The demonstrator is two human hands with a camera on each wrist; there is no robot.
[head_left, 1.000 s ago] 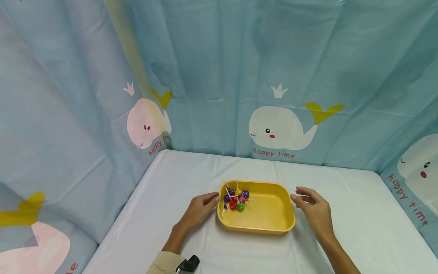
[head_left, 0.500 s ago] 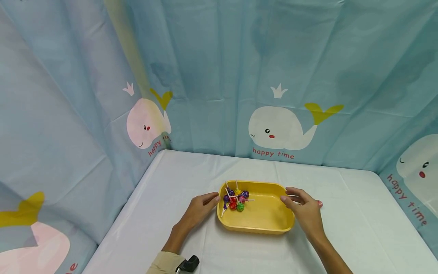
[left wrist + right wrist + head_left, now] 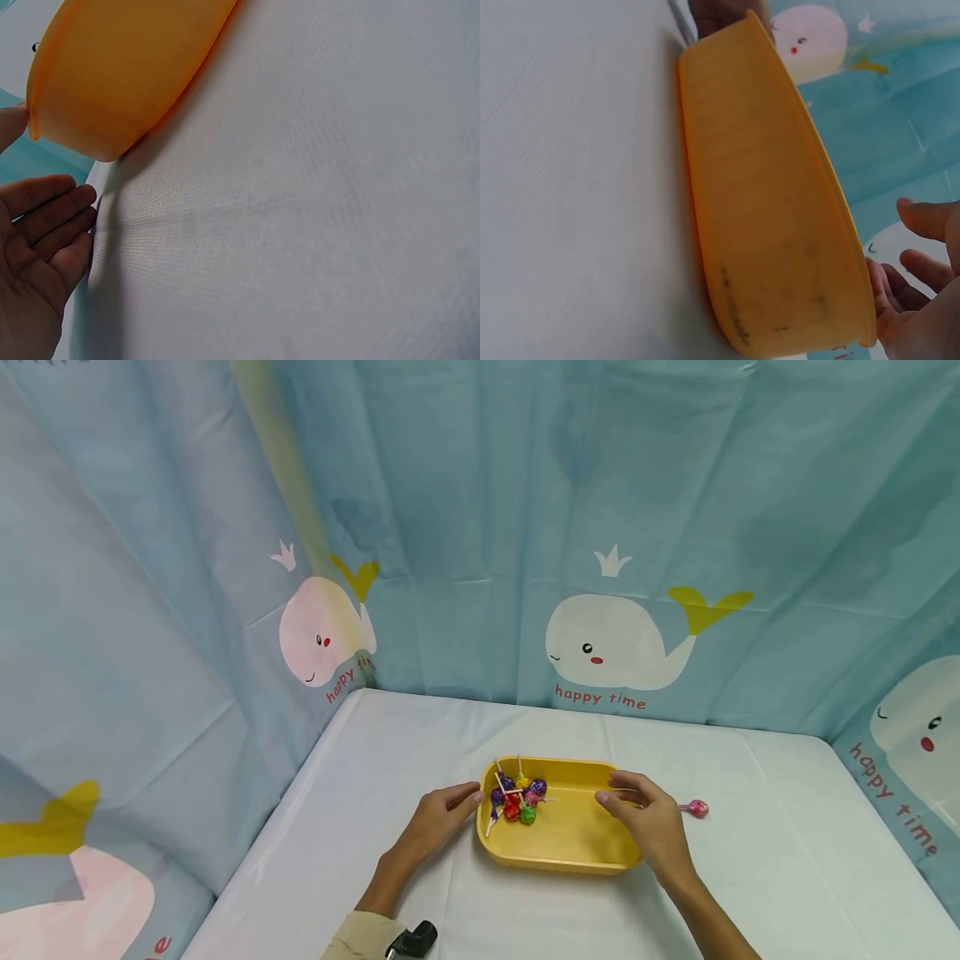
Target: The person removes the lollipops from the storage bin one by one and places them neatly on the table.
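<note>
A yellow oblong tray (image 3: 570,862) stands on the white-covered table, with several wrapped lollipops (image 3: 512,811) heaped at its left end. My left hand (image 3: 435,820) is beside that end. Its thumb touches the tray's rim in the left wrist view, while the loosely straight fingers lie apart from the wall. Over the tray's right end is my right hand (image 3: 655,827), fingers slightly bent, thumb and fingertips apart with nothing between them. To the right of this hand a pink lollipop (image 3: 698,808) lies on the cloth, part of its stick hidden behind the hand.
The white tablecloth (image 3: 420,739) reaches back to a blue curtain (image 3: 465,635) printed with whales, which also hangs at the left and right. A black device (image 3: 414,937) is at the left wrist, by a beige sleeve (image 3: 363,935).
My right hand has shifted left, from beside the tray to over its right end. The pink lollipop on the table has come into sight behind it. The left hand and tray stay put.
</note>
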